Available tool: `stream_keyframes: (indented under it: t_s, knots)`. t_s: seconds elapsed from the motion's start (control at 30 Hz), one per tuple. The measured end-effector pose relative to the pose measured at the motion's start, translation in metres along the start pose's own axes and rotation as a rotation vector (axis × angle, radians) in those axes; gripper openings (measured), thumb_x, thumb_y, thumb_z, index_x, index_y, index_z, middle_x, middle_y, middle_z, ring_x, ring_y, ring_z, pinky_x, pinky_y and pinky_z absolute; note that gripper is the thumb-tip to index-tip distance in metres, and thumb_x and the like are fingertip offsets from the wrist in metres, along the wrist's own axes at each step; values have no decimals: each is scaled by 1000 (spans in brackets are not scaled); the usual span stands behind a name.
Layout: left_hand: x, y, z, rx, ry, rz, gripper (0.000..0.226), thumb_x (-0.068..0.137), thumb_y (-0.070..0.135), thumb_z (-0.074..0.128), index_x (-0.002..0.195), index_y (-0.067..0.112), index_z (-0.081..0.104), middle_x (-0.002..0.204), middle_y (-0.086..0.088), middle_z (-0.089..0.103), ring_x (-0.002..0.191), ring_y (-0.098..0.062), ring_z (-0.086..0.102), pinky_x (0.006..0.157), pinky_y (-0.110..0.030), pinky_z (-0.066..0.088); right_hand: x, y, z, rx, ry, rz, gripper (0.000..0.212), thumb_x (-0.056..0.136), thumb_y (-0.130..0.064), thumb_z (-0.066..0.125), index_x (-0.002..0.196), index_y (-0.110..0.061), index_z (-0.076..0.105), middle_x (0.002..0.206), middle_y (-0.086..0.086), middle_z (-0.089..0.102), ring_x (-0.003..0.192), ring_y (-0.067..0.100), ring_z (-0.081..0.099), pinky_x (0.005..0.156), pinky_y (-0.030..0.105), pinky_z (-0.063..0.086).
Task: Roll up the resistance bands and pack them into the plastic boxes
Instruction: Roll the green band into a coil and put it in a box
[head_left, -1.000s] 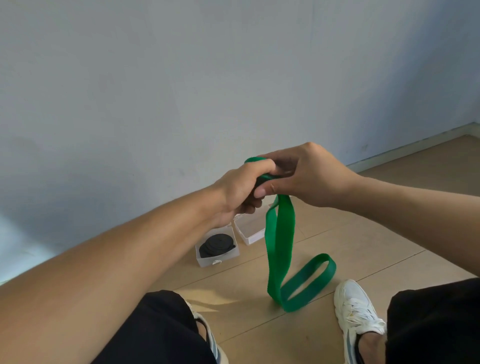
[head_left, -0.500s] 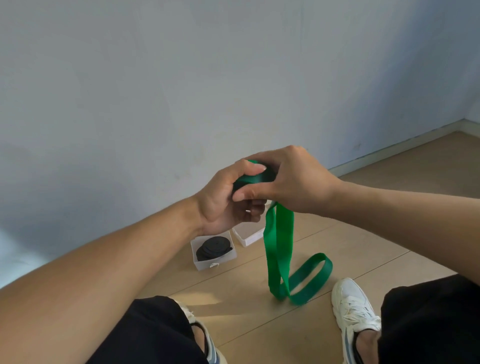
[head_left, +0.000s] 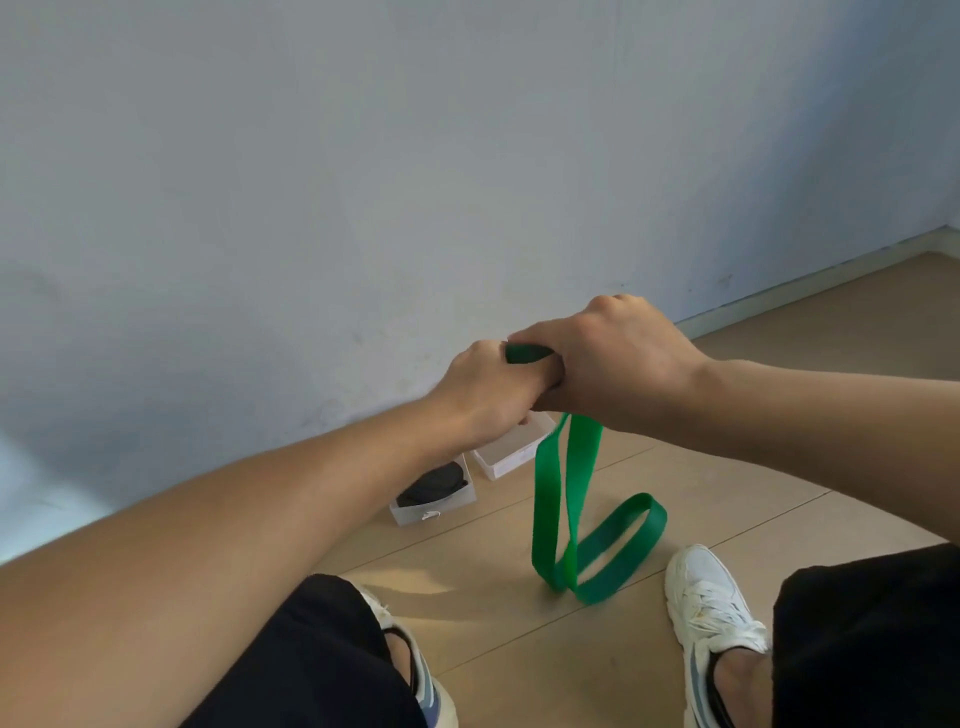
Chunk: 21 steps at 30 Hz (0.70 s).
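A green resistance band (head_left: 571, 488) hangs from my two hands, and its loose end curls in a loop on the wooden floor. My left hand (head_left: 488, 389) and my right hand (head_left: 613, 364) meet above the floor and both grip the rolled top of the band, of which only a small green part shows between them. Behind my hands, near the wall, stand two clear plastic boxes. The left box (head_left: 457, 501) holds a rolled black band (head_left: 431, 483). The right box (head_left: 514, 452) is partly hidden by my left hand, and nothing shows in its visible part.
My two feet in white sneakers (head_left: 711, 603) rest on the wooden floor (head_left: 753, 467) at either side of the band's loop. A pale wall (head_left: 467, 156) with a baseboard rises just behind the boxes.
My hands have turned and closed tighter over the roll, so less green shows at the top. The hanging part is shorter and its floor loop has shifted slightly.
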<state>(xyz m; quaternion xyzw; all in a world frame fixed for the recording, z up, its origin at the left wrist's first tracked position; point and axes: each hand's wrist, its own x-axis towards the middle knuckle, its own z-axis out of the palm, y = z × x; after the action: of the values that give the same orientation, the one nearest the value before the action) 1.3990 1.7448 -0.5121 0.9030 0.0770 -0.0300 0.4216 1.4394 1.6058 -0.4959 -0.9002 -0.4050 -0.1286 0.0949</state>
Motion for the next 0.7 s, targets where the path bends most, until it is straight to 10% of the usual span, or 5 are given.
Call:
stream_keyframes:
  t_s: [0.17,0.4,0.6,0.7]
  knots:
    - [5,-7,-8,-383,-235,58,37,81,48,56,61,19,46,56,-4,34,56,-20,32,55,-31,31,0,2,-9,536,-82,139,22,70,-42,85,89,-34,77,65,-13,69,64,4,64,57,24,51]
    - [4,-13,-20,-787,-457,52,40,90,52,53,90,12,57,64,-3,39,53,-16,35,51,-26,31,-3,3,-12,849,-40,65,59,63,-60,80,112,-28,73,96,7,76,96,28,70,90,50,53]
    - [4,-10,-27,-716,-460,8,49,92,62,52,87,16,67,72,-3,53,64,-19,49,60,-28,41,0,5,-15,616,-4,130,32,76,-52,80,91,-24,72,70,-6,72,63,9,65,57,24,52]
    - [4,-11,-28,-437,-330,-22,50,79,67,64,92,19,72,80,4,64,74,-16,60,71,-32,47,0,10,-13,396,-13,137,18,81,-49,75,86,-33,70,67,-11,68,65,11,64,63,35,56]
